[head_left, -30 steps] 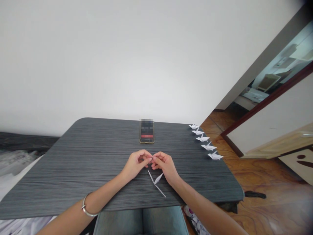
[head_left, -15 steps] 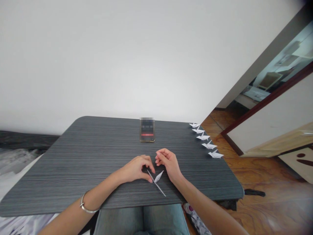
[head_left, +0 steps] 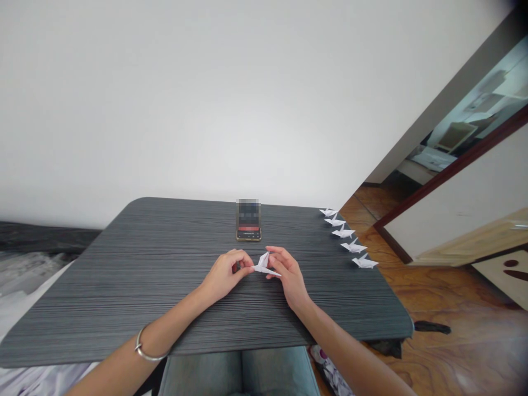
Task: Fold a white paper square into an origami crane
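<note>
A small white folded paper piece [head_left: 264, 265] is lifted above the dark grey table [head_left: 144, 286], held between both my hands. My left hand [head_left: 226, 273] pinches its left end with curled fingers. My right hand [head_left: 286, 269] grips its right side, fingers bent around it. A silver bangle [head_left: 144, 346] sits on my left wrist.
A phone [head_left: 248, 221] stands upright at the table's far edge, just beyond my hands. Several finished white paper cranes [head_left: 348, 239] line the table's right edge. Wooden floor and an open doorway lie to the right. My knees in jeans [head_left: 239, 374] show under the table's near edge.
The paper piece lay on the table near my wrists. My left hand reached down to it, and now both hands hold it raised, farther from me.
</note>
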{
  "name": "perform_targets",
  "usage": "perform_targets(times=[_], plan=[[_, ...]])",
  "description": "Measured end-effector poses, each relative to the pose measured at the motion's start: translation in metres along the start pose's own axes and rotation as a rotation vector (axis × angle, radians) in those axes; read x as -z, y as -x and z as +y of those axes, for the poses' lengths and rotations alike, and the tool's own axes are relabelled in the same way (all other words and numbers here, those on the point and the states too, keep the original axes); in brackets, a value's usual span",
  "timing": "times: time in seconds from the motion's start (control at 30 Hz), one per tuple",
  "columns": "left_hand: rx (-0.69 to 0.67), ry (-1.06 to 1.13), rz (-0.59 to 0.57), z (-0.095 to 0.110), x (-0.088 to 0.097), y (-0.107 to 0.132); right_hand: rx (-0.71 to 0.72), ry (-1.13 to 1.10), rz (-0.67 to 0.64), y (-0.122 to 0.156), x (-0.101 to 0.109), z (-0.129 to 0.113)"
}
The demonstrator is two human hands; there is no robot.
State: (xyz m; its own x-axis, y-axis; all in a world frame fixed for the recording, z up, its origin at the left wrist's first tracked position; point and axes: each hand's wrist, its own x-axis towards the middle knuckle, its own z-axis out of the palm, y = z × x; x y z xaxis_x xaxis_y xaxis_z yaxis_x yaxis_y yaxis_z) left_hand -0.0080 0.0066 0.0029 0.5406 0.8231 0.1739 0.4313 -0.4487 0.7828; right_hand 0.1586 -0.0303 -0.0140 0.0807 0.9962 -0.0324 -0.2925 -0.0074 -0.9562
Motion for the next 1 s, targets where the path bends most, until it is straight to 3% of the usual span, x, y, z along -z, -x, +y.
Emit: perform_targets(times=[0.17, 0.3, 0.53, 0.73, 0.9, 1.0], plan=[[0.001, 0.042, 0.081, -0.004, -0.001, -0.001, 0.04, 0.052, -0.015, 0.0, 0.001, 0.003], [0.037, 0.082, 0.158, -0.006, -0.002, -0.001, 0.01, 0.086, -0.1, 0.001, -0.001, 0.005], [-0.075, 0.021, 0.055, 0.0, -0.001, -0.001, 0.012, 0.045, -0.124, 0.0, -0.002, 0.005], [-0.109, 0.038, 0.077, 0.0, -0.001, 0.0, 0.01, 0.075, -0.159, 0.0, -0.003, 0.002], [0.016, 0.18, 0.184, -0.007, -0.007, -0.001, -0.004, 0.087, -0.136, 0.002, -0.004, 0.001], [0.141, 0.43, 0.047, -0.009, -0.012, -0.002, -0.005, 0.102, -0.133, 0.002, -0.004, 0.002]])
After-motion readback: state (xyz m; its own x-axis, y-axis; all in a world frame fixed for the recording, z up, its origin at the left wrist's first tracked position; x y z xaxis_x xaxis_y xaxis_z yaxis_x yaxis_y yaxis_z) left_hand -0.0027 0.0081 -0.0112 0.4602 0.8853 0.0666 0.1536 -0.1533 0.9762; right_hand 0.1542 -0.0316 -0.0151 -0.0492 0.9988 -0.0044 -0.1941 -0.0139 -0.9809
